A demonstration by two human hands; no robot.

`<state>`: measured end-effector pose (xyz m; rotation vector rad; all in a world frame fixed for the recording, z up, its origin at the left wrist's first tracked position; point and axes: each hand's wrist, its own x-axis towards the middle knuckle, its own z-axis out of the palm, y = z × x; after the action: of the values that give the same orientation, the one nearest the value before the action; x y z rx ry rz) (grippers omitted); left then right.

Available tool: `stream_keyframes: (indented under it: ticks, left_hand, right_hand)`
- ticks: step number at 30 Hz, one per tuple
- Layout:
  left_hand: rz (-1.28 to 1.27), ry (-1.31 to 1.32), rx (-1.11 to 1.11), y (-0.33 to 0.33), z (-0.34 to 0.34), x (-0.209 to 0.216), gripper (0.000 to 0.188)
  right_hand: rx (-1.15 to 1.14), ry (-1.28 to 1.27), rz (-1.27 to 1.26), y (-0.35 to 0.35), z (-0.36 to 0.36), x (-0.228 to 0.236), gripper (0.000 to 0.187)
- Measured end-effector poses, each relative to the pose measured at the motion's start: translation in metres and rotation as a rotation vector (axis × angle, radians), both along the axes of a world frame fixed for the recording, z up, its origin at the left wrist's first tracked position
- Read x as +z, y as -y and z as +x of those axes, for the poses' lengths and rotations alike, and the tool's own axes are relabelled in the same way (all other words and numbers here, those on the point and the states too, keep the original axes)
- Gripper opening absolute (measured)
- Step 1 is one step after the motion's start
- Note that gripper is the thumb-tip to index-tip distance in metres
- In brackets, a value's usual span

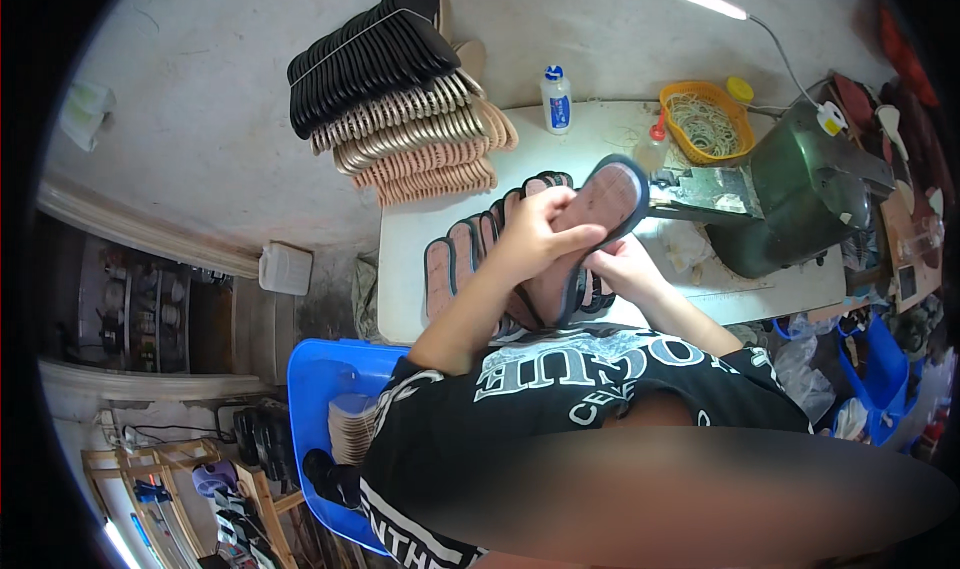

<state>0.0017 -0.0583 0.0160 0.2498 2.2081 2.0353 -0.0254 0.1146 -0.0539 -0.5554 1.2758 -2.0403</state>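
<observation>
Over the white table [400,239], I hold a shoe sole [612,191] with a pinkish-brown face and a dark raised rim, tilted with its far end up to the right. My left hand [538,237] wraps its middle, the thumb lying across the face. My right hand [628,271] grips its right edge lower down; some of those fingers are hidden behind it. Beneath and left of my hands stands a row of similar dark-rimmed soles [438,274], partly covered by my left forearm.
Bundled black soles [370,74] top a tall stack of metallic and beige ones [425,159] at the back left. A green sewing machine [790,194], a red-tipped bottle [652,151], an orange basket of elastic loops [745,134] and a blue-capped bottle [556,104] stand around. A blue bin [310,389] sits left.
</observation>
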Motion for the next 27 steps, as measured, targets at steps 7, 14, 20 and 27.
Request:
stream_keyframes:
  ticks: [7, 14, 20, 27]
  left_hand:
    - [0.445, 0.143, -0.062, -0.042, -0.024, -0.015, 0.032]
    - [0.165, -0.133, 0.307, -0.050, -0.037, -0.021, 0.040]
    - [0.093, -0.051, 0.096, -0.048, -0.055, -0.009, 0.043]
    - [0.357, 0.030, 0.303, -0.052, -0.088, -0.028, 0.032]
  right_hand:
    - [-0.023, -0.090, 0.023, -0.031, -0.023, 0.009, 0.018]
    - [-0.107, -0.368, 0.419, -0.035, -0.029, 0.035, 0.025]
    - [-0.099, -0.289, 0.320, -0.047, -0.033, 0.044, 0.026]
    - [-0.087, 0.054, 0.116, -0.059, -0.012, 0.011, 0.021]
